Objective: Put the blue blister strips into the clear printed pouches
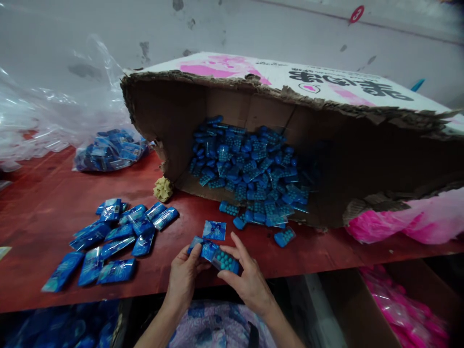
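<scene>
forearms: both run out of the bottom edge, so only the left hand [183,282], the right hand [250,285] and the wrists show.
held packet [225,261]: partly covered by the right hand's fingers; its print is too small to read.
cardboard box [380,159]: right end cut off by the picture's edge; the deep right interior is too dark to tell.
box lettering [348,84]: foreshortened, not legible.
clear plastic bag [54,111]: cut off at the left edge.
bagged blue packets [108,150]: blurred behind the film.
pink bags [409,319]: blurred, cut off at the lower right.
yellow lump [163,188]: too small to identify.
round red marker [357,13]: its figure is unclear.
</scene>
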Motion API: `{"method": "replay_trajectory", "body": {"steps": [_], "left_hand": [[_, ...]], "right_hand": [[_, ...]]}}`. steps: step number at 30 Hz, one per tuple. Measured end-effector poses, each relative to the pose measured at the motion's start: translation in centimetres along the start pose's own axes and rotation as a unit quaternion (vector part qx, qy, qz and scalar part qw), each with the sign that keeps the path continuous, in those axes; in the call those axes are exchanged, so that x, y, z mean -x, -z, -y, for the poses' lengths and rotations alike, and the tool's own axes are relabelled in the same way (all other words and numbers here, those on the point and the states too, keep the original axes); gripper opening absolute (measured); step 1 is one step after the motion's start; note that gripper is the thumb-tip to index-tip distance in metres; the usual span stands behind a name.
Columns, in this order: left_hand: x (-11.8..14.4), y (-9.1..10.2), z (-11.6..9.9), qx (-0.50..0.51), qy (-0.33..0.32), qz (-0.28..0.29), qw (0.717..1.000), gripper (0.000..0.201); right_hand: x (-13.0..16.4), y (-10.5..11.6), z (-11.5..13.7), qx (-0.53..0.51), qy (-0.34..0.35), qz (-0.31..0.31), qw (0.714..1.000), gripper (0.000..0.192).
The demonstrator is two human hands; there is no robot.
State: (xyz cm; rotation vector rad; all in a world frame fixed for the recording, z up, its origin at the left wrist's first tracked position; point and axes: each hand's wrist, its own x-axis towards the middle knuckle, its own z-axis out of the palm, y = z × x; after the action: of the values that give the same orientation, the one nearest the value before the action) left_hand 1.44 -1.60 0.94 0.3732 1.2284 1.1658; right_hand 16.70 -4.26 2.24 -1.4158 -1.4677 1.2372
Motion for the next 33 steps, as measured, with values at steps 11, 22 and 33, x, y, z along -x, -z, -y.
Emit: {"method": "replay_trajectory", "body": {"steps": [11, 22, 33], "left_hand": [[-0.1, 0.2, 0.2, -0.068, -0.07, 0.018, 0.995, 0.024], [0.3, -0.6, -0.1, 0.052, 0.104, 0.082, 0.99, 0.02], [0.4, 0.2, -0.9, 0.092, 0.186, 0.11, 0.972, 0.007]], "right_hand": [[-0.1, -0.6, -1.1, 0.024, 0.052, -0.014, 0.998, 0.085], [-0.3, -2.4, -1.6, 0.006, 0.103, -0.02, 0.994, 0.063], [-1.7, -1.1, -1.4, -0.188, 0.061, 0.002, 0.98, 0.023]]}}
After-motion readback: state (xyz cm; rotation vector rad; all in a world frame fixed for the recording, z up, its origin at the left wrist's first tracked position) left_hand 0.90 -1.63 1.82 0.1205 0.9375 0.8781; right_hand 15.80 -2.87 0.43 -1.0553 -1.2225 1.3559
